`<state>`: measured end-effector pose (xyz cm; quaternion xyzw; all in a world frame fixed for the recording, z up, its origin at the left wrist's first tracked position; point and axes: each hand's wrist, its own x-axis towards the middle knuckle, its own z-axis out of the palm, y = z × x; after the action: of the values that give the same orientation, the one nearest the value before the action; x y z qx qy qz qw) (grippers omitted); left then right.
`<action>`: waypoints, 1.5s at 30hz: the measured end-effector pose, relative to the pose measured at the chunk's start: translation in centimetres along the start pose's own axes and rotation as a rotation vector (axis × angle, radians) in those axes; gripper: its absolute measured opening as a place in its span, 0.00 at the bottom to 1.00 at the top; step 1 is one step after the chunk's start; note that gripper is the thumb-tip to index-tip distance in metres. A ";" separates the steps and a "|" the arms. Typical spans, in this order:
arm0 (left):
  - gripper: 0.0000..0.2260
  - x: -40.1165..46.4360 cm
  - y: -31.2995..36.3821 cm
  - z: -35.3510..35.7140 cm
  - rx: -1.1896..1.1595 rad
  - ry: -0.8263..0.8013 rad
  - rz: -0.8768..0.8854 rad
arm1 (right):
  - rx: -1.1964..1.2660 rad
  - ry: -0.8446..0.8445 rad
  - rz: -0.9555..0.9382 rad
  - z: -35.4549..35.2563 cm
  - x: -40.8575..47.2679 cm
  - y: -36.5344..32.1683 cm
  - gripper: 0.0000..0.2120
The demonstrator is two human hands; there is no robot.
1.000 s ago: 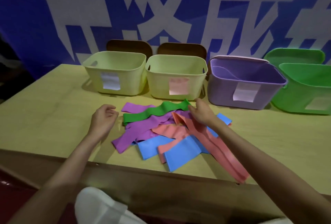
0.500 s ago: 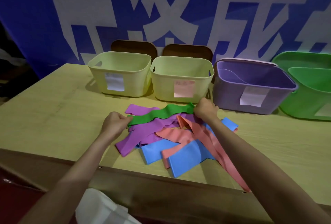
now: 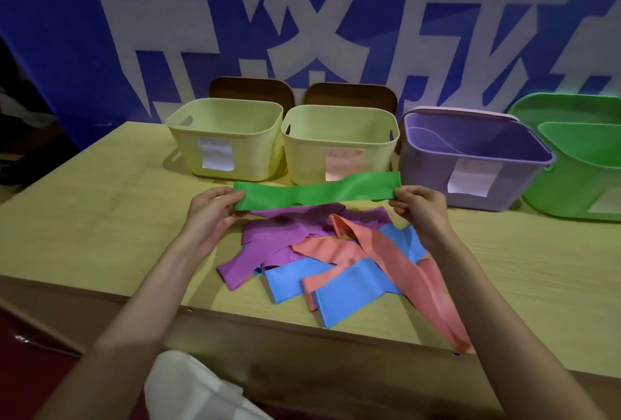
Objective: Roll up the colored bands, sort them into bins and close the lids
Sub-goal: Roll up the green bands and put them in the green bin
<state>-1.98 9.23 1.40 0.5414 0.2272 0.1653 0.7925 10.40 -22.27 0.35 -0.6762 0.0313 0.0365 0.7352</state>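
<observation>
Green band [image 3: 317, 192] is held stretched level above the pile, one end pinched by the left hand [image 3: 210, 214] and the other by the right hand [image 3: 420, 209]; both hands are closed on it, thumbs on top, fingers beneath. It hangs clear of the tabletop [image 3: 100, 218], in front of the two yellow bins [image 3: 228, 140] and just left of the purple bin [image 3: 470, 164]. A slight twist shows near its middle. Material appears thin, soft and rubbery, light in weight, with no stiffness of its own; judged likely to sag or curl if released and to spring open once rolled unless kept pinched. Best hold is at a short end, flat between thumb and fingers, so rolling can start from one end while the other hand keeps it taut and straightens the twist. Remaining bands lie loose and overlapping on the tabletop below: purple bands [image 3: 285, 235], salmon bands [image 3: 386, 251] and blue bands [image 3: 346, 288], one salmon strip hanging over the near edge. None of them is rolled. Green bin [image 3: 578, 177] stands at far right, partly out of frame, with what looks like its lid propped behind it. Brown lids [image 3: 252, 88] stand behind the yellow bins; all four bins are open and, as far as visible, hold no bands. Labels on the bin fronts are too blurred to read. Assessment: task at an early stage, first band in hand, rolling not yet begun. Risk noted: pile is tangled, so lifting one band may drag others.
</observation>
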 end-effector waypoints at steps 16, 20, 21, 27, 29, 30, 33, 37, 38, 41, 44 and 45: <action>0.11 -2.5 -0.4 2.5 0.290 -0.345 -0.192 | 0.222 -0.146 -0.105 -6.6 -3.0 -3.2 0.16; 0.19 -3.1 -0.6 3.1 0.444 -0.345 -0.108 | 0.028 -0.116 -0.284 -6.6 -3.0 -3.3 0.19; 0.19 -3.2 -0.9 3.2 0.489 -0.320 -0.071 | -0.014 -0.095 -0.326 -6.5 -3.0 -3.3 0.19; 0.09 -2.9 -1.6 3.3 0.688 -0.236 0.157 | -0.112 0.043 -0.491 -5.6 -3.1 -3.7 0.09; 0.06 -2.9 -1.6 3.2 0.683 -0.230 0.185 | -0.133 0.086 -0.506 -5.6 -2.9 -3.5 0.05; 0.05 -2.9 -1.5 3.1 0.667 -0.230 0.179 | -0.138 0.115 -0.505 -5.6 -2.8 -3.3 0.03; 0.04 -3.2 -1.3 3.0 0.624 -0.237 0.134 | -0.200 0.206 -0.492 -6.2 -2.5 -2.7 0.02; 0.03 -3.6 -1.4 3.9 0.631 -0.282 0.136 | -0.234 0.178 -0.366 -7.9 -2.2 -2.0 0.11; 0.03 -3.9 -1.5 4.4 0.641 -0.323 0.129 | -0.224 0.174 -0.326 -8.5 -2.2 -1.9 0.11; 0.03 -5.1 -2.3 6.3 0.642 -0.419 0.090 | -0.168 0.195 -0.232 -11.4 -2.1 -2.1 0.03; 0.06 -6.8 -3.6 8.9 0.623 -0.510 0.014 | -0.094 0.244 -0.161 -15.4 -1.8 -2.0 0.02; 0.06 -7.4 -4.2 9.9 0.614 -0.546 -0.018 | -0.083 0.266 -0.134 -16.8 -1.6 -1.9 0.03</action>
<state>-2.80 -3.79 1.86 0.7747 0.0519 -0.0668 0.6266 9.08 -39.21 1.02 -0.7053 0.0814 -0.1014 0.6969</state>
